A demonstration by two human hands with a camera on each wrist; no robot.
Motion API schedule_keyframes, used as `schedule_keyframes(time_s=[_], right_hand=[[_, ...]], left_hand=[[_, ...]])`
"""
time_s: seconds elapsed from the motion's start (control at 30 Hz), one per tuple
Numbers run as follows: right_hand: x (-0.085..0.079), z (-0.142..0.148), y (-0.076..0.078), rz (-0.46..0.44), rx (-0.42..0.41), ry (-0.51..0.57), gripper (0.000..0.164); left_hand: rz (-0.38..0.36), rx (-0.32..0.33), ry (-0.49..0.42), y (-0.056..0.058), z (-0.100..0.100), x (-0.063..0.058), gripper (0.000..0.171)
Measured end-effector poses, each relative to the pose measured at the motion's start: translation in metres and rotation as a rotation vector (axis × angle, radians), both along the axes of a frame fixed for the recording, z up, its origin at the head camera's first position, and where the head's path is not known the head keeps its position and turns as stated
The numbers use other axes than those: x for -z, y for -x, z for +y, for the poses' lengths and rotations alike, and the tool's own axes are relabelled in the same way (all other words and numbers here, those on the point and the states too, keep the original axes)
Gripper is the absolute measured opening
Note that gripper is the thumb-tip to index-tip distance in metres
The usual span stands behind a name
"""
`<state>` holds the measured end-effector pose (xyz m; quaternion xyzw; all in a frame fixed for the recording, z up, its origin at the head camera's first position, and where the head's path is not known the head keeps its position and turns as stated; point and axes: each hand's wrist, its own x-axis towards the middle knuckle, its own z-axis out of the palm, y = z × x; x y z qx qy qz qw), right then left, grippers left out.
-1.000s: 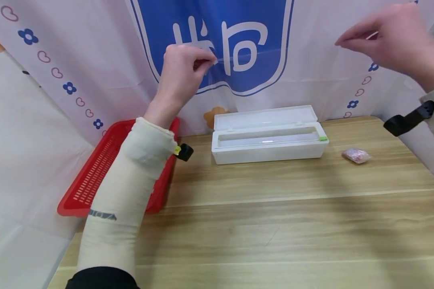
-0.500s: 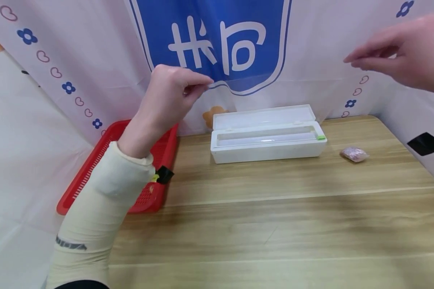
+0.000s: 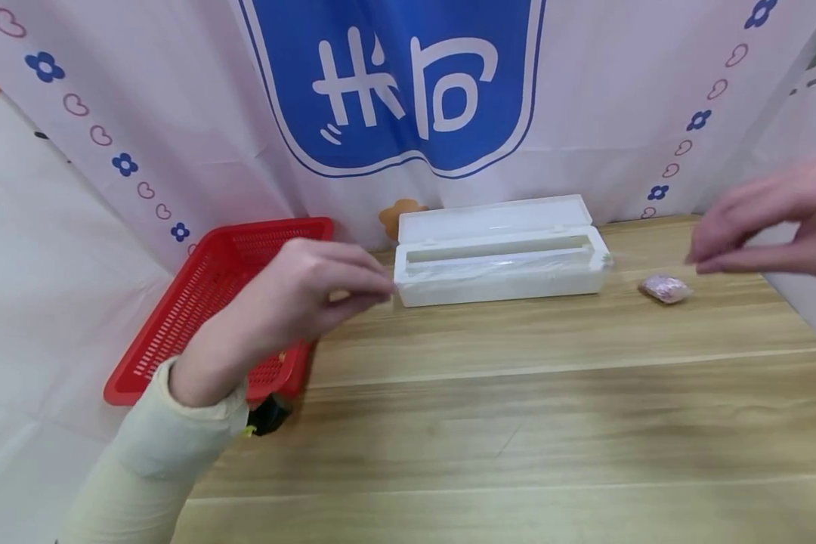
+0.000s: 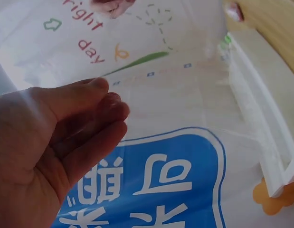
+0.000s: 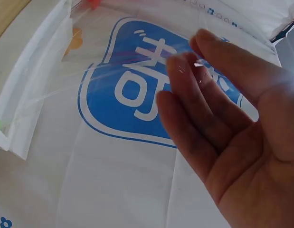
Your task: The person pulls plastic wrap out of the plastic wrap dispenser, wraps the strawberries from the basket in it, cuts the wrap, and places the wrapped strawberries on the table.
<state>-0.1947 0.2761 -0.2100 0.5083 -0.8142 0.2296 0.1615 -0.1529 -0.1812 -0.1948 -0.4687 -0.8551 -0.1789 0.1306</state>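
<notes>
Left of centre in the head view, the left hand is held with thumb and fingertips together, pinched on clear film. At the right edge, the right hand, blurred, is likewise pinched on it. The film is stretched between them, before and across the opening of the white box, at centre with lid raised. A pink packet is noted at right on the wooden table; a red basket is partly hidden by the left hand. The upper frame is filled by a printed backdrop.
</notes>
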Motion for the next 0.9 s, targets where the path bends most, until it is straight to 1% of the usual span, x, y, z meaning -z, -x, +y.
schedule_keyframes(time_s=[0.1, 0.17, 0.2, 0.23, 0.3, 0.37, 0.4, 0.47, 0.53, 0.6, 0.7, 0.8, 0.9], right_hand=[[0.017, -0.001, -0.007, -0.084, -0.169, 0.041, 0.04], [0.029, -0.002, -0.013, -0.1, -0.223, 0.033, 0.032], [0.036, -0.002, -0.015, -0.094, -0.239, 0.024, 0.029], [0.042, -0.002, -0.018, -0.107, -0.256, 0.014, 0.028], [0.055, -0.002, -0.024, -0.134, -0.262, -0.021, 0.033], [0.068, -0.002, -0.029, -0.191, -0.271, -0.05, 0.035], [0.075, -0.003, -0.031, -0.237, -0.271, -0.062, 0.038], [0.086, -0.003, -0.037, -0.323, -0.261, -0.086, 0.038], [0.097, -0.003, -0.041, -0.391, -0.233, -0.114, 0.034], [0.107, -0.003, -0.043, -0.437, -0.23, -0.119, 0.031], [0.121, -0.004, -0.045, -0.465, -0.234, -0.1, 0.031], [0.136, -0.004, -0.046, -0.46, -0.246, -0.071, 0.035], [0.15, -0.006, -0.047, -0.485, -0.238, -0.075, 0.035]], left_hand=[[-0.04, 0.02, 0.081, -0.012, 0.0, 0.012, 0.026], [-0.063, 0.035, 0.134, -0.018, 0.001, 0.022, 0.024], [-0.061, 0.044, 0.162, -0.021, 0.002, 0.027, 0.022], [-0.058, 0.052, 0.186, -0.023, 0.003, 0.033, 0.02], [-0.048, 0.071, 0.228, -0.027, 0.006, 0.046, 0.014], [-0.043, 0.086, 0.271, -0.031, 0.009, 0.06, 0.009], [-0.052, 0.092, 0.292, -0.032, 0.01, 0.066, 0.007], [-0.106, 0.092, 0.335, -0.034, 0.014, 0.079, 0.006], [-0.175, 0.089, 0.367, -0.035, 0.016, 0.091, 0.007], [-0.234, 0.092, 0.383, -0.034, 0.017, 0.102, 0.006], [-0.27, 0.112, 0.386, -0.032, 0.019, 0.119, 0.008], [-0.258, 0.126, 0.398, -0.029, 0.02, 0.133, 0.009], [-0.256, 0.11, 0.425, -0.028, 0.022, 0.144, 0.007]])
